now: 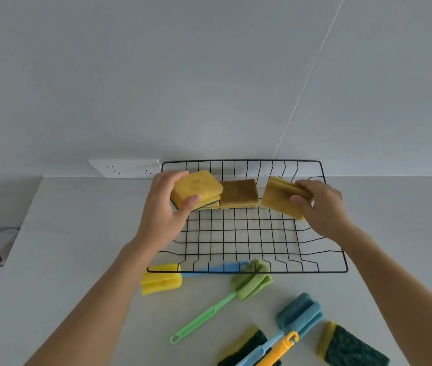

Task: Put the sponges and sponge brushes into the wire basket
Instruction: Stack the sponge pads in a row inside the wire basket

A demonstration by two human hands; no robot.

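Observation:
A black wire basket [246,271] lies on the pale table. My left hand [164,207] grips a yellow sponge [196,187] over the basket's far left corner, above another sponge [209,206] lying there. A brownish sponge [239,193] sits in the far middle. My right hand [320,207] holds a tan sponge [281,198] over the far right. Outside, in front: a yellow-headed brush [160,279] with a blue handle, a green brush [252,280], a blue-headed brush [299,314], an orange handle [279,350], and two green-and-yellow scouring sponges [246,344] [349,344].
A white power strip [125,168] rests against the wall behind the basket's left corner. A thin white cord [307,77] runs up the wall. The table's left edge [24,223] drops off, with clutter below it.

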